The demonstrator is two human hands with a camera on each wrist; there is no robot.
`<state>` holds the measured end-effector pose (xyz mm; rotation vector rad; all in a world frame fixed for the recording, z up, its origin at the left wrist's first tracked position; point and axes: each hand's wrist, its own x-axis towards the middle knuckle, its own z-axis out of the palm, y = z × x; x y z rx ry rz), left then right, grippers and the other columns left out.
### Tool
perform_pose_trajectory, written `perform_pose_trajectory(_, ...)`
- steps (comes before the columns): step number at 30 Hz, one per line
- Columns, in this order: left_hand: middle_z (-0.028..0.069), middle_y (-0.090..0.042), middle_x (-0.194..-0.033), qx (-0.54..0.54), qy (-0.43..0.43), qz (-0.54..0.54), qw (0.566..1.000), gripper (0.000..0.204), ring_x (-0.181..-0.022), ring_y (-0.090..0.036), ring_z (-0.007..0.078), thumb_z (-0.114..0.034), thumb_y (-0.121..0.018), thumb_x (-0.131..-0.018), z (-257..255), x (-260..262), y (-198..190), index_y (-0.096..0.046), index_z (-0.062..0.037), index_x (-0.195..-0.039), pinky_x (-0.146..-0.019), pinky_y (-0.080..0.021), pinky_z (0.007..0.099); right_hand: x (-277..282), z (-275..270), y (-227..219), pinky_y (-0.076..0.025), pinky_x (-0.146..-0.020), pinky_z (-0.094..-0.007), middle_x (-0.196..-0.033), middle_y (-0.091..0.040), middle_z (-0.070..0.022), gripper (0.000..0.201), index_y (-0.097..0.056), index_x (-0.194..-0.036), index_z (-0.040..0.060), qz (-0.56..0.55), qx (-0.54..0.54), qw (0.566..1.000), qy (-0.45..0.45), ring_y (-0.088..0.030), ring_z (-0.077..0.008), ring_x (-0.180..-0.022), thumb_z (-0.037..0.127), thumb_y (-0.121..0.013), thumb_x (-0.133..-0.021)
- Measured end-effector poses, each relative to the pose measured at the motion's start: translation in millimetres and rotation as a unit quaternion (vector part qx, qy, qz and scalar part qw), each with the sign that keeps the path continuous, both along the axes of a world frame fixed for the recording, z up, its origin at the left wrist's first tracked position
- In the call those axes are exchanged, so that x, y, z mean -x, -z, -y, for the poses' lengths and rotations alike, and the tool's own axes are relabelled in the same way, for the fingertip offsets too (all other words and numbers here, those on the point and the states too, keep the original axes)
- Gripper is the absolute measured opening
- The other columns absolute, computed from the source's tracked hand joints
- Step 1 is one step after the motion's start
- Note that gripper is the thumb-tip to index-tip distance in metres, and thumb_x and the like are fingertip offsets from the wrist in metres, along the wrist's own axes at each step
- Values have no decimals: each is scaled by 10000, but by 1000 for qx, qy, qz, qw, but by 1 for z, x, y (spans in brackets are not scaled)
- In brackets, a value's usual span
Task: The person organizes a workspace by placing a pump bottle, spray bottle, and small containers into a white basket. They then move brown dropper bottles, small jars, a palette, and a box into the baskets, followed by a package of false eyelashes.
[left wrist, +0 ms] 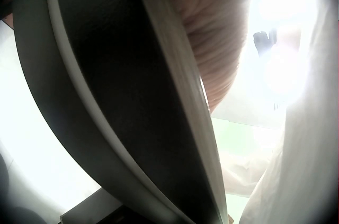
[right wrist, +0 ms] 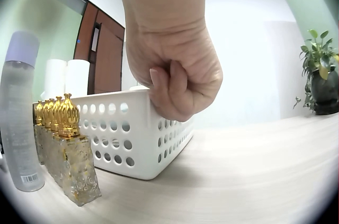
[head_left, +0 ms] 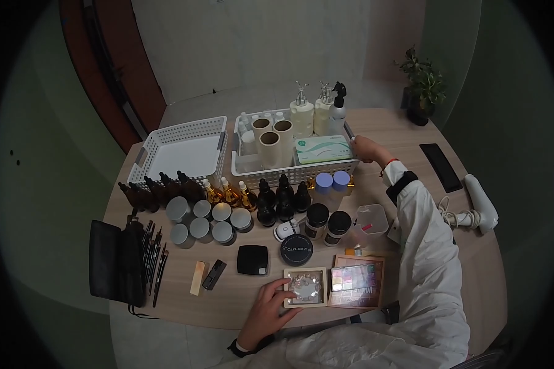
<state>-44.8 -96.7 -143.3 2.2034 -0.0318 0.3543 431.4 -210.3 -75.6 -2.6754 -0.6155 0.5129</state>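
On the wooden counter (head_left: 412,146), we find the white perforated plastic basket (right wrist: 142,136) lying lengthwise leftward of the right hand (head_left: 368,149) gripping its end; the left hand (head_left: 269,312) loosely touches a square pale-framed box (head_left: 308,288).

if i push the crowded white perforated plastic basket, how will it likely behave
The crowded white perforated plastic basket is probably stiff, since its holed walls stand straight. It may feel heavy, packed as it is. The tall cream-coloured pump bottles with silver tops could tip, as they rise well above its rim.
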Motion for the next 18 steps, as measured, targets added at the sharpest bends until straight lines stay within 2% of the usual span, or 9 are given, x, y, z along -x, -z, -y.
perform_pose_trajectory(3,135,-486,-1252,0,0,-3,1000,329,-1138,-483,304,-166,-796,-703,0,0,-1,-611,-64,-956,-942,-411,395,1,1,4,-407,-375,-371,-552,-542,-137,436,-519,-796,-91,29,-27,999,15,-508,-234,-403,267,-344,-972)
perform_pose_trajectory(8,138,-485,-1255,-3,-1,-11,1000,332,-1156,-472,313,-166,-796,-704,0,0,-2,-611,-59,-958,-954,-407,397,-13,-3,8,-431,-390,-379,-587,-580,-174,388,-566,-771,-103,49,72,995,-39,-551,-257,-428,195,-384,-942)
perform_pose_trajectory(18,137,-482,-1254,-8,3,-7,1000,331,-1170,-460,303,-165,-798,-701,-1,-1,2,-619,-50,-955,-960,-404,387,-37,1,4,-458,-404,-366,-585,-593,-173,250,-597,-734,-86,64,121,990,-42,-584,-258,-454,83,-463,-859)
